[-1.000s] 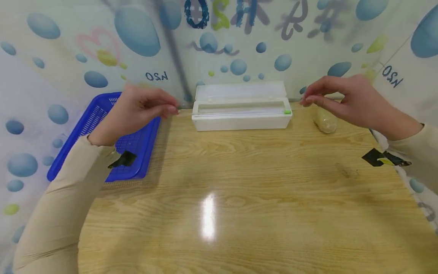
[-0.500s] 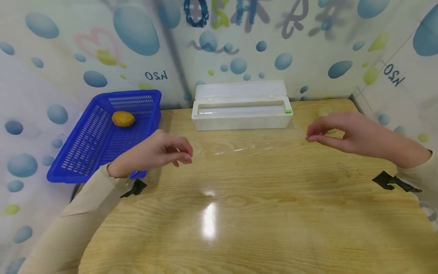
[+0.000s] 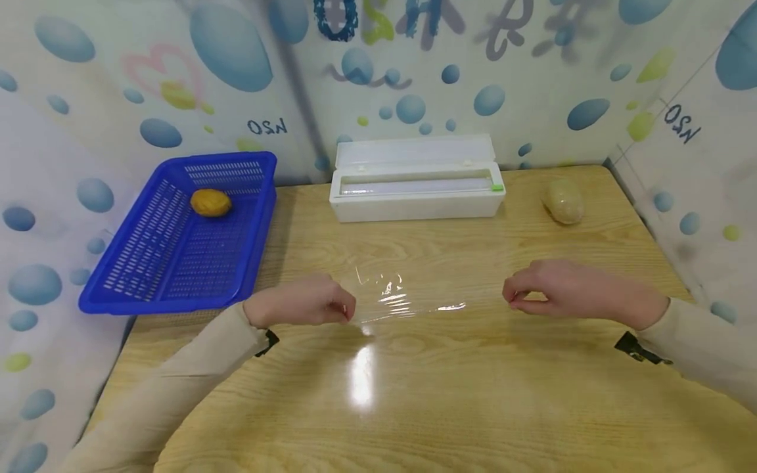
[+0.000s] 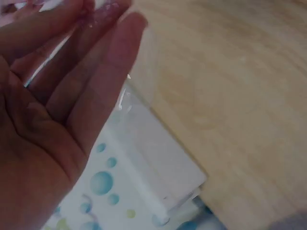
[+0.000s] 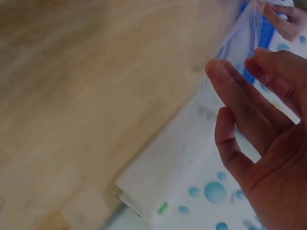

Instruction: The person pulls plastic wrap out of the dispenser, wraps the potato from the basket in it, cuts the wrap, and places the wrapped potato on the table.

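A clear sheet of plastic wrap (image 3: pixel 395 299) stretches between my two hands low over the front-middle of the table, its glossy creases brightest near the left side. My left hand (image 3: pixel 306 301) pinches its left end between thumb and fingers. At the other end, my right hand (image 3: pixel 570 290) pinches the wrap the same way. In the right wrist view the film (image 5: pixel 242 40) runs from those fingertips toward the left hand (image 5: pixel 285 21). Behind the sheet stands a white wrap dispenser box (image 3: pixel 416 207) with its lid up and a roll inside.
A blue plastic basket (image 3: pixel 171 307) sits at the left, holding a yellow-brown, potato-like lump (image 3: pixel 211 203). Toward the back right lies a similar rounded lump wrapped in clear film (image 3: pixel 564 202). A patterned wall (image 3: pixel 414 79) closes off the table's back.
Both hands have come down and toward me from beside the dispenser, the left also moving right, carrying the plastic wrap away from it. The basket's lump and the wrapped lump now show fully.
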Tool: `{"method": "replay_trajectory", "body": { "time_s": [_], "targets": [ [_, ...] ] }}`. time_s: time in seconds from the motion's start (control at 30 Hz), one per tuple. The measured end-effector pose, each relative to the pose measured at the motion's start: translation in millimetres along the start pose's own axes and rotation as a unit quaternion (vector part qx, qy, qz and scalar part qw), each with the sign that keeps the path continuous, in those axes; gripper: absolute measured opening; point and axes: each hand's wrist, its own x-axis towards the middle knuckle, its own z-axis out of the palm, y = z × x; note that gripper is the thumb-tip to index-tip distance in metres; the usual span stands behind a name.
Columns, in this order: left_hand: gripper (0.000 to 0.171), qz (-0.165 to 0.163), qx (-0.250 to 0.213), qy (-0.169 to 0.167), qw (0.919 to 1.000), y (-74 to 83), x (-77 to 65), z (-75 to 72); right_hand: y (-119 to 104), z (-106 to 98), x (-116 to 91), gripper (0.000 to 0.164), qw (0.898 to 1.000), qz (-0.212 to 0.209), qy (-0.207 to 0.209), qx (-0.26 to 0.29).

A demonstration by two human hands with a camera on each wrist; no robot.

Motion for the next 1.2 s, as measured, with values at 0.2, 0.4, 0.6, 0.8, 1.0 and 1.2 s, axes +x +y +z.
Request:
{"method": "replay_trajectory", "body": {
  "time_s": [0.2,0.4,0.6,0.8,1.0,1.2],
  "targets": [
    [0.018,-0.020,0.107,-0.008,0.9940,-13.3,1.3,35.0,7,46,-1,0.024,0.995,-0.063,0.022,-0.073],
    [0.020,-0.017,0.250,0.004,0.9681,-14.0,-4.2,59.5,9,74,-7,0.021,0.975,-0.098,0.049,-0.191],
    [0.016,-0.014,0.342,0.019,0.9395,-4.9,-9.0,72.4,8,86,-13,0.010,0.960,-0.103,0.046,-0.257],
    [0.010,-0.025,0.357,0.028,0.9333,1.6,-14.3,79.0,8,91,-16,0.046,0.950,-0.103,0.063,-0.288],
    [0.017,-0.015,0.359,0.051,0.9319,1.7,-17.9,83.5,8,91,-17,0.062,0.948,-0.095,0.056,-0.298],
    [0.022,-0.006,0.365,0.060,0.9289,3.5,-23.1,86.3,7,92,-18,0.060,0.949,-0.087,0.065,-0.296]
  ]
}}
